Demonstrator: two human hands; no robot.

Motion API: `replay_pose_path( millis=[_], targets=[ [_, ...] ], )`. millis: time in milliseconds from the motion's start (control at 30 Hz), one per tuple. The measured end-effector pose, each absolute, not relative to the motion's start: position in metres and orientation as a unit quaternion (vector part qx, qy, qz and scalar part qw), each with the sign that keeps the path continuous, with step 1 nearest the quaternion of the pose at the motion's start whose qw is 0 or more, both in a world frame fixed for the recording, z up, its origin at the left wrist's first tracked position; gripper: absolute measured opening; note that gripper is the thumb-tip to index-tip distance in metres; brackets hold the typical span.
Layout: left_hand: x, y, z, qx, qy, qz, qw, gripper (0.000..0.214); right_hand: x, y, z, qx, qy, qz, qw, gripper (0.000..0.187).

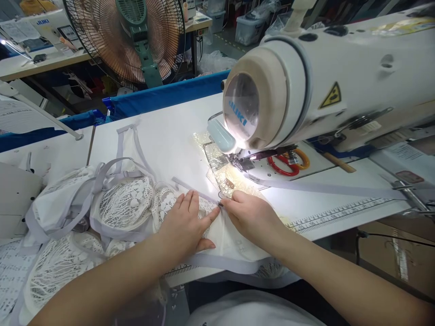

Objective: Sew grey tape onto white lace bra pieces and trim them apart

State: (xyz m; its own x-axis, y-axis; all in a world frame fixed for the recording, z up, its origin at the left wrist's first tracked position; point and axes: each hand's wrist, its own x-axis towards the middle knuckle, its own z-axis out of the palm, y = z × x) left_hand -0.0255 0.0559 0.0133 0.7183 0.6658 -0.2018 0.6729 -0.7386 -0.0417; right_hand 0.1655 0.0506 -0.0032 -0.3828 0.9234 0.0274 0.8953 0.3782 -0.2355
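Note:
My left hand (pixel 186 222) lies flat with fingers stretched out on a white lace garment (pixel 127 203) on the sewing table (pixel 170 136). My right hand (pixel 249 215) is closed in a pinch on the garment's edge and the grey elastic band (pixel 326 188), just in front of the presser foot (pixel 238 163) of a white Juki sewing machine (pixel 322 86). The band runs from the pinch under the machine and off to the right. More lace pieces with grey straps (pixel 108 174) are piled at the left.
Red-handled scissors (pixel 283 165) lie behind the needle area. A ruler strip (pixel 340 213) runs along the table's front edge. A standing fan (pixel 136 36) and a blue fabric trough (pixel 163 95) are behind the table. Another machine (pixel 13 194) sits at the far left.

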Motion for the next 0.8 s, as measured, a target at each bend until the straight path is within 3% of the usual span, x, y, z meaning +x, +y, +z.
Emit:
replay_pose_path(
  millis=[167,400,667,800],
  targets=[
    [-0.025,0.056,0.014,0.927,0.358,-0.112,0.014,0.081,0.165,0.050,-0.004,-0.540,-0.833,0.088,0.086,0.024],
    [-0.025,0.056,0.018,0.926,0.362,-0.109,0.016,0.076,0.177,0.041,0.017,-0.555,-0.822,0.127,0.007,0.019],
    [-0.026,0.056,0.024,0.924,0.362,-0.123,0.004,0.071,0.196,0.001,0.008,-0.581,-0.706,0.335,0.231,0.020],
    [-0.027,0.055,0.031,0.924,0.358,-0.132,0.007,0.062,0.199,-0.010,-0.010,-0.525,-0.708,0.363,0.304,0.017]
  ],
)
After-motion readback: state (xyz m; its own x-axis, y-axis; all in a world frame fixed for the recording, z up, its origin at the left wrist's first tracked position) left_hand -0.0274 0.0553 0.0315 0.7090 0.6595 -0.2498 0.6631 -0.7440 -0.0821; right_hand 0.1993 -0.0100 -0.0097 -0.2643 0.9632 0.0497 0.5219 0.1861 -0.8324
